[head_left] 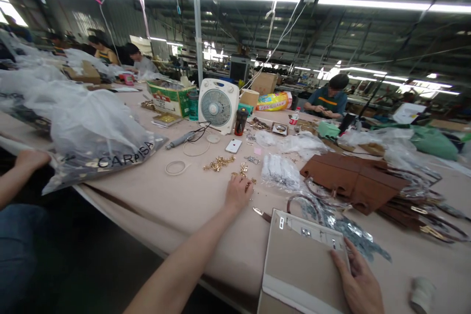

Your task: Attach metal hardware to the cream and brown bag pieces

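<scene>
My left hand [238,190] reaches over the table to a small heap of gold metal fittings [243,169]. Its fingers are bent down among them, and whatever lies under the fingertips is hidden. A flat beige bag panel [300,260] with pale edges and small metal plates near its top lies in front of me. Gripping its right edge is my right hand [356,274], thumb on top and fingers partly out of sight behind. Just beyond the panel's top left corner lies a brown strap end with a metal tip [260,212]. A larger pile of gold fittings [219,163] sits farther back.
Brown bags [355,179] and clear plastic packets [280,171] lie to the right. A phone [233,145], a fan [218,105] and a tumbler [241,121] stand beyond. Another person's hand [33,161] touches a printed plastic sack [99,132] at left. A co-worker [329,98] sits opposite.
</scene>
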Motion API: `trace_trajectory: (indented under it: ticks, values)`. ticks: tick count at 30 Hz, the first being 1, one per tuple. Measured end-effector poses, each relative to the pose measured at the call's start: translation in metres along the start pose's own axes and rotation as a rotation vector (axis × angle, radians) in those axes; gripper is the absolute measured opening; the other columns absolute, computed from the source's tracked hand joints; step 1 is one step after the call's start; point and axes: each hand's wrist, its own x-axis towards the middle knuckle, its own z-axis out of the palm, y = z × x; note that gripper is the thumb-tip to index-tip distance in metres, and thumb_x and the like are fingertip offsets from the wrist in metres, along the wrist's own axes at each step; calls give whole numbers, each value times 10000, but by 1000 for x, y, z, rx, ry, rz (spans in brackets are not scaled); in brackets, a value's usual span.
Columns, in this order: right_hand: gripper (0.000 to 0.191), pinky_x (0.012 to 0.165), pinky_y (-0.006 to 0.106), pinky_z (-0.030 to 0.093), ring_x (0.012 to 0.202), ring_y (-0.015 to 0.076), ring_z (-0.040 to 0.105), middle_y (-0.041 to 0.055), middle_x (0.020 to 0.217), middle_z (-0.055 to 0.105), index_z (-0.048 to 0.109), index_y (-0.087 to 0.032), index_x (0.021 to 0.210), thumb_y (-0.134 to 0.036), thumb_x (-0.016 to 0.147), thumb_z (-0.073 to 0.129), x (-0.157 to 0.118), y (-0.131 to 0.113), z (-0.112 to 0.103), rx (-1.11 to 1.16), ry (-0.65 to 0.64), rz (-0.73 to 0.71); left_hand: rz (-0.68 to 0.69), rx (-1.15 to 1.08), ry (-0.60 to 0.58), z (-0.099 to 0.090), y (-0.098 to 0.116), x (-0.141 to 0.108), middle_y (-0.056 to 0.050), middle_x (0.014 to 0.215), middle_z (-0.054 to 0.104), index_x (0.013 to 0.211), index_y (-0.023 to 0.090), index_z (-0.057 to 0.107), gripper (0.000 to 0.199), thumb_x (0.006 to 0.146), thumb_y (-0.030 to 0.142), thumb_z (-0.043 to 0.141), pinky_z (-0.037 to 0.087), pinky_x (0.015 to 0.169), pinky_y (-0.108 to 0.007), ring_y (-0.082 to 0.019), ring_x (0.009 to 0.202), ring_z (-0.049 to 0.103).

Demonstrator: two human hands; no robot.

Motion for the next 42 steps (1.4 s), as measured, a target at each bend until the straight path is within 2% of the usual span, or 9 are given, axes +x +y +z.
trace_trajectory:
  ticks: [3, 7, 15, 18, 26, 29, 32, 36, 42]
  values:
    - [963, 1092, 579, 466, 1221, 419, 641, 160, 1337, 669, 534, -252, 1535, -828, 771, 638, 5, -3, 2, -28, 11, 19, -124, -25, 89, 2, -11, 4, -87, 1050, 615, 994, 198, 710, 135, 1008, 251, 586, 489, 996, -460, -266, 1060, 556]
    - [1010, 1043, 569, 505, 1136, 429, 673, 171, 1241, 700, 585, -207, 1493, -857, 723, 645, 12, -9, 7, -56, 14, 14, -223, -77, 167, 4, -19, 4, -81, 1095, 608, 967, 199, 708, 141, 976, 153, 575, 517, 977, -419, -239, 1054, 584]
    - [976, 1084, 534, 486, 1231, 416, 628, 154, 1361, 649, 581, -230, 1485, -848, 731, 629, 10, -15, 15, -38, -23, 5, -248, -166, 237, -1, -20, 2, -87, 1172, 655, 992, 199, 701, 301, 953, 21, 462, 504, 1064, -424, -229, 1164, 605]
    - [955, 1103, 543, 470, 1260, 416, 615, 153, 1414, 624, 580, -234, 1477, -841, 741, 616, 10, -12, 17, -49, -33, -8, -230, -174, 243, -5, -15, -1, -79, 1181, 673, 996, 214, 708, 291, 923, 15, 509, 494, 1087, -456, -244, 1191, 600]
    - [905, 1135, 555, 444, 1281, 421, 605, 150, 1428, 625, 590, -224, 1466, -812, 779, 592, 12, -6, 18, -95, -38, -43, -79, -125, 87, -20, 4, -23, -39, 1085, 682, 872, 234, 730, 232, 774, 23, 735, 520, 1027, -396, -240, 1124, 603]
    - [899, 1141, 550, 444, 1277, 418, 610, 153, 1413, 636, 593, -210, 1463, -798, 783, 604, 11, -7, 19, -63, -20, -58, -109, -83, 75, -24, 8, -30, -54, 1015, 647, 854, 231, 722, 162, 783, 89, 754, 515, 988, -444, -275, 1063, 591]
    - [865, 1138, 520, 459, 1255, 397, 631, 164, 1391, 649, 597, -179, 1454, -749, 804, 624, 7, -8, 20, 13, -13, -64, -141, 21, 37, -26, 9, -35, -61, 998, 627, 855, 239, 742, 20, 842, 231, 755, 502, 973, -452, -290, 1028, 584]
    - [754, 1064, 451, 532, 1198, 351, 674, 148, 1311, 700, 621, -167, 1413, -644, 830, 651, 6, -9, 20, 167, -2, -103, -189, 199, -88, -24, 5, -30, -55, 1031, 661, 889, 266, 796, 154, 901, 394, 710, 487, 964, -403, -282, 1017, 593]
    - [664, 1140, 486, 464, 1304, 337, 608, 133, 1410, 646, 612, -182, 1423, -552, 873, 620, 9, -1, 24, 130, -3, -158, -299, 252, -265, -22, 8, -12, -38, 1091, 715, 888, 301, 819, 174, 862, 455, 742, 475, 897, -391, -305, 1040, 610]
